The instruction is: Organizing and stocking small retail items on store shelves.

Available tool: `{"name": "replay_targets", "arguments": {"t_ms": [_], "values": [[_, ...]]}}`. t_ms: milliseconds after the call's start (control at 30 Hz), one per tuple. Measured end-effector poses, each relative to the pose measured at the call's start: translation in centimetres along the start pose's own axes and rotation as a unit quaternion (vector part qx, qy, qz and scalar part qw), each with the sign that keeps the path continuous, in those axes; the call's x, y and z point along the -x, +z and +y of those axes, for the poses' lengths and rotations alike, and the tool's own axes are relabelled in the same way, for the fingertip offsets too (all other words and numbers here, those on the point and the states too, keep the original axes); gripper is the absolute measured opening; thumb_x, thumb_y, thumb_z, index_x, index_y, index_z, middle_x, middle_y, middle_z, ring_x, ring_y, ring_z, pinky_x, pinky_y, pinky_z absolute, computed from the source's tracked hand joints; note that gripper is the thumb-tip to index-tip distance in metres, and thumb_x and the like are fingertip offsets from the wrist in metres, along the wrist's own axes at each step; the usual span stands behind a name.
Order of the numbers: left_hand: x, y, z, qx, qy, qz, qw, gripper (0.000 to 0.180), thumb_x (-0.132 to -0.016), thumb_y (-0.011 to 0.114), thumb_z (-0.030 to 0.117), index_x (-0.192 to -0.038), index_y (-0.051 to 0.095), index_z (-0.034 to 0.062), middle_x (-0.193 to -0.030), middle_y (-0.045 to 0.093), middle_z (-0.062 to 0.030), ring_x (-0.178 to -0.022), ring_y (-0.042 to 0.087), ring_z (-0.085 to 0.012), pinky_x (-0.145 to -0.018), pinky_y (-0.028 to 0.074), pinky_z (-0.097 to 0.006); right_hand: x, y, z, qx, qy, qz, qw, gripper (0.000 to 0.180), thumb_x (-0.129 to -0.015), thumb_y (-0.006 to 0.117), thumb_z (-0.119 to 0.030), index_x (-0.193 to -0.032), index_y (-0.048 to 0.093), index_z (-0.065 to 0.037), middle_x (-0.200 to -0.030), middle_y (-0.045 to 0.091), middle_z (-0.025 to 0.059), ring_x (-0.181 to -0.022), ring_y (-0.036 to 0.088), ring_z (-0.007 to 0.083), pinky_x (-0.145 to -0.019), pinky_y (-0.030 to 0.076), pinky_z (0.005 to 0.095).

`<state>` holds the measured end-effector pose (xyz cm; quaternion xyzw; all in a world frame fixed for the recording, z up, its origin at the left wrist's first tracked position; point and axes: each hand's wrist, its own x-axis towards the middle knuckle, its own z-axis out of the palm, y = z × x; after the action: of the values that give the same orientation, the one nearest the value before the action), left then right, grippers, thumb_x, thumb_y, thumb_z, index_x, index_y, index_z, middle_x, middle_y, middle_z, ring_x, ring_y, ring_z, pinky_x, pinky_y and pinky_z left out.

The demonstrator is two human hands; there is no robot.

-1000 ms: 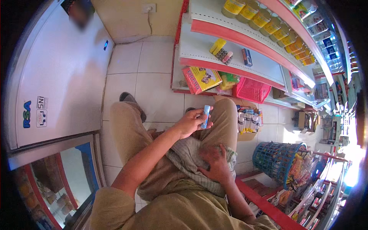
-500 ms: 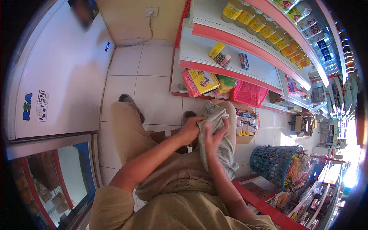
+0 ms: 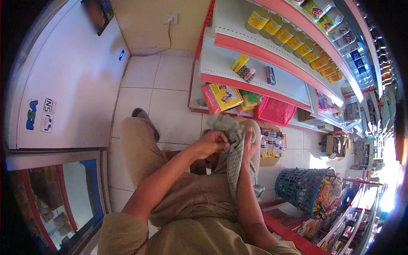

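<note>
A grey-green checked cloth (image 3: 235, 163) lies bunched along my right thigh, its far end loose and blurred near the knee. My left hand (image 3: 209, 144) is closed at the cloth's left side, its fingertips pinched together on a fold. Along the right side of the cloth, my right hand (image 3: 250, 145) grips it with the thumb pointing away from me; part of its fingers is hidden. Both forearms reach in over my lap, where I sit with knees apart.
Shelves (image 3: 272, 50) with yellow-labelled bottles (image 3: 257, 21) stand ahead to the right, above a pink basket (image 3: 275, 110) and a red-yellow box (image 3: 222, 97). A blue basket (image 3: 297, 187) of packets is at right, a white appliance (image 3: 76, 85) at left. White floor tiles (image 3: 135, 93) lie between.
The cloth's far end has swung left and its hanging part has shifted. My left hand has moved slightly down, and my right hand has gone from spread fingers to closing against the cloth.
</note>
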<state>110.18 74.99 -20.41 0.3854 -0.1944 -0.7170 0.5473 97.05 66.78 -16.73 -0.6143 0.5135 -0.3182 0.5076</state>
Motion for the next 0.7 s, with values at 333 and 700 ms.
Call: {"name": "replay_targets", "arguments": {"t_ms": [333,700], "values": [[1.2,1.8,-0.9,-0.411,0.137,0.143,0.89,0.014,-0.075,0.058,-0.005,-0.079,0.046,0.002,-0.072,0.055,-0.0012,-0.068,0.049,-0.0127,-0.063,0.044,-0.029,0.9,0.9,0.4,-0.005,0.036,0.044,0.998,0.042,-0.097,0.048,-0.036,-0.094,0.059,0.004,-0.086,0.055,0.0063,-0.08,0.049,0.0122,-0.073,0.043,0.0265],[1.4,0.9,0.6,-0.105,0.024,-0.167,0.98,0.034,-0.079,0.065,-0.003,-0.108,0.049,0.0036,-0.1,0.055,0.0002,-0.096,0.053,-0.0087,-0.083,0.045,-0.027,0.4,-5.2,-0.3,-0.187,0.047,0.072,0.979,0.059,-0.096,0.04,-0.05,-0.105,0.057,0.006,-0.097,0.06,0.0115,-0.085,0.056,0.0167,-0.078,0.046,0.0301]]}}
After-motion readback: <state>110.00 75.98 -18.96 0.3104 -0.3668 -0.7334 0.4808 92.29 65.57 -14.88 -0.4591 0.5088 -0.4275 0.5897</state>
